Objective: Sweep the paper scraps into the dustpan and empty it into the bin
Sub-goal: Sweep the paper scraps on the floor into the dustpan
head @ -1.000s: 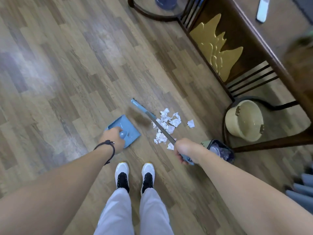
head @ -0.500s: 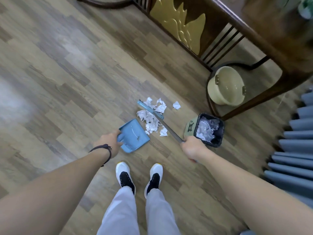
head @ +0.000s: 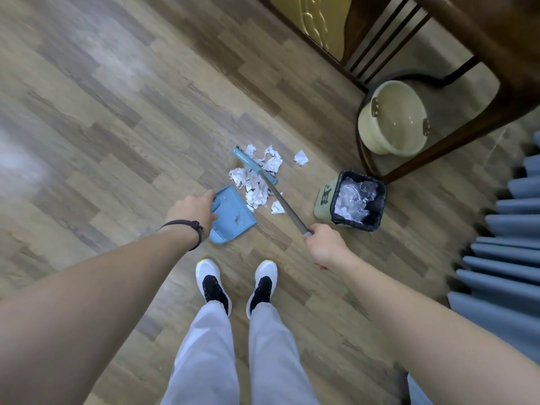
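Note:
A pile of white paper scraps [head: 253, 182] lies on the wooden floor just ahead of my feet, with one loose scrap [head: 301, 157] off to the right. My left hand [head: 193, 211] grips the handle of a blue dustpan [head: 232, 219] that rests on the floor, its mouth touching the pile. My right hand [head: 324, 247] holds the metal handle of a blue broom [head: 255, 168], whose head lies across the scraps. A small green bin [head: 350, 200] with a black liner and crumpled plastic inside stands to the right of the pile.
A dark wooden table frame [head: 455, 45] stands at the upper right with a cream bucket [head: 393, 119] under it. Blue pleated curtain folds [head: 508, 252] run along the right edge. My white shoes [head: 236, 283] stand right behind the dustpan.
The dustpan has moved right up against the pile. The broom head has dragged the scraps closer toward it. The view has shifted right, showing the bin and curtain.

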